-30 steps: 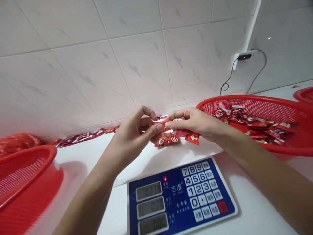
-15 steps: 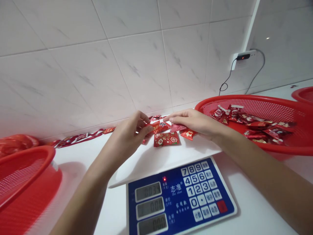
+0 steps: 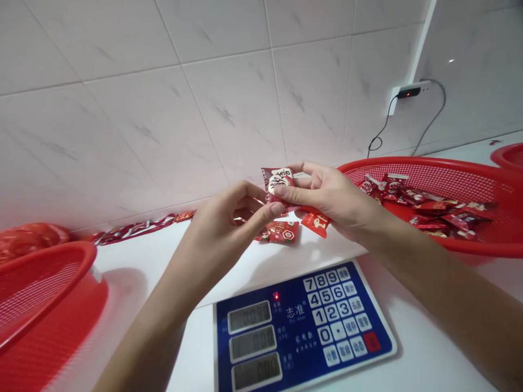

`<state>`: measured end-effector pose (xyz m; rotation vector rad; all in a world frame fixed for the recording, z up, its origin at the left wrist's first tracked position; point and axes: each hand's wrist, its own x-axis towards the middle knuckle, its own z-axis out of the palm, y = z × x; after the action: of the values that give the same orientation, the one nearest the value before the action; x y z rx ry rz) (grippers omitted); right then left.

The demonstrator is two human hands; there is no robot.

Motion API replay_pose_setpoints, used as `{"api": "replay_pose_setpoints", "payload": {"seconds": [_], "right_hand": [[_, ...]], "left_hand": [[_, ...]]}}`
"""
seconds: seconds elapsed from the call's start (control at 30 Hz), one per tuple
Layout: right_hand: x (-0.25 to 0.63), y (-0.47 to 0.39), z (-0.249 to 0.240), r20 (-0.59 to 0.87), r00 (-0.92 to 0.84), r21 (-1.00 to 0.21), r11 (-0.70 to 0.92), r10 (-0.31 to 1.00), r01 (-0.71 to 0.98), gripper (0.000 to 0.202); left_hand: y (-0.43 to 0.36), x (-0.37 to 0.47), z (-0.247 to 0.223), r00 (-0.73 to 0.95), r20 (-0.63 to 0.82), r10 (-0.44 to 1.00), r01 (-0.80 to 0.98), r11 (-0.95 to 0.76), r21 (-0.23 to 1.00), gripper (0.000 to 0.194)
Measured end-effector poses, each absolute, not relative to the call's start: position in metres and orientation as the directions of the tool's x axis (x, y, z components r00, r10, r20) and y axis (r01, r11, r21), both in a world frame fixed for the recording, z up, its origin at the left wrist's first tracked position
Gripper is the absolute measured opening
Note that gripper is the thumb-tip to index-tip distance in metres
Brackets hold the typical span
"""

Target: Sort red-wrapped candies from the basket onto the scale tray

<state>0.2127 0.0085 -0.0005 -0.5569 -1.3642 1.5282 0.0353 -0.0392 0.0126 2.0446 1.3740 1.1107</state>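
Note:
Above the white tray (image 3: 245, 279) of a blue-panelled scale (image 3: 300, 332), my right hand (image 3: 327, 196) is closed on a dark red packet (image 3: 278, 182) with a white label, its thumb over the label. An orange-red packet (image 3: 315, 222) shows just under the same hand. My left hand (image 3: 241, 218) is beside it, thumb and fingers apart near the packet's lower left; whether it touches the packet is unclear. A red flowered packet (image 3: 281, 232) lies on the tray below both hands.
At the right, a red basket (image 3: 429, 163) holds several red packets. Another red basket (image 3: 87, 258) stands at the left, with an orange-red bag (image 3: 32, 239) behind it. Strips of red packets (image 3: 139, 228) lie along the wall. A cable runs down from a socket (image 3: 408, 93).
Both hands have come together and risen a little over the tray. The white-labelled packet now shows raised in my right hand. My left hand's fingers have moved off the packets at the tray's back.

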Motion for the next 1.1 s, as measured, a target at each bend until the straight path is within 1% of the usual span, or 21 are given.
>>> {"api": "replay_pose_setpoints", "payload": {"seconds": [0.13,0.2,0.27,0.33,0.4,0.43,0.5,0.57,0.63,0.7,0.77,0.87,1.1], "right_hand": [[0.213,0.01,-0.002,0.258,-0.472,-0.946,0.121,0.843,-0.302,0.035],[0.216,0.011,-0.002,0.234,-0.498,-0.966,0.141,0.835,-0.218,0.035],[0.221,0.013,0.001,0.213,-0.542,-0.977,0.19,0.813,-0.098,0.031],[0.226,0.014,0.003,0.183,-0.618,-0.971,0.24,0.765,0.01,0.026],[0.23,0.015,0.005,0.142,-0.673,-0.955,0.279,0.726,0.099,0.024],[0.232,0.017,0.005,0.132,-0.674,-0.946,0.296,0.727,0.135,0.025],[0.236,0.019,0.005,0.123,-0.646,-0.929,0.316,0.753,0.191,0.029],[0.238,0.022,0.005,0.12,-0.61,-0.923,0.315,0.783,0.222,0.027],[0.24,0.022,0.006,0.116,-0.587,-0.918,0.312,0.801,0.244,0.021],[0.24,0.021,0.008,0.12,-0.565,-0.91,0.317,0.817,0.266,0.024],[0.239,0.019,0.01,0.114,-0.562,-0.905,0.319,0.819,0.282,0.026],[0.238,0.017,0.011,0.107,-0.564,-0.904,0.316,0.819,0.287,0.025],[0.238,0.018,0.009,0.12,-0.562,-0.89,0.34,0.818,0.305,0.02]], "left_hand": [[-0.035,0.031,0.011,0.181,0.372,0.911,0.512,-0.41,0.755,0.034],[-0.032,0.027,0.01,0.174,0.366,0.914,0.497,-0.402,0.769,0.04],[-0.029,0.025,0.008,0.143,0.367,0.919,0.5,-0.387,0.775,0.044],[-0.026,0.023,0.007,0.15,0.356,0.922,0.502,-0.381,0.776,0.042],[-0.024,0.023,0.005,0.2,0.336,0.92,0.475,-0.391,0.788,0.037],[-0.023,0.023,0.005,0.215,0.331,0.919,0.45,-0.394,0.801,0.034],[-0.021,0.022,0.005,0.172,0.345,0.923,0.39,-0.386,0.836,0.033],[-0.02,0.02,0.007,0.083,0.353,0.932,0.34,-0.36,0.869,0.036],[-0.019,0.016,0.01,0.049,0.323,0.945,0.319,-0.321,0.892,0.042],[-0.018,0.013,0.012,0.079,0.271,0.959,0.334,-0.281,0.899,0.044],[-0.018,0.01,0.014,0.124,0.241,0.963,0.376,-0.27,0.886,0.042],[-0.018,0.007,0.013,0.164,0.253,0.953,0.435,-0.3,0.849,0.037],[-0.018,0.009,0.014,0.199,0.275,0.941,0.446,-0.337,0.829,0.029]]}}
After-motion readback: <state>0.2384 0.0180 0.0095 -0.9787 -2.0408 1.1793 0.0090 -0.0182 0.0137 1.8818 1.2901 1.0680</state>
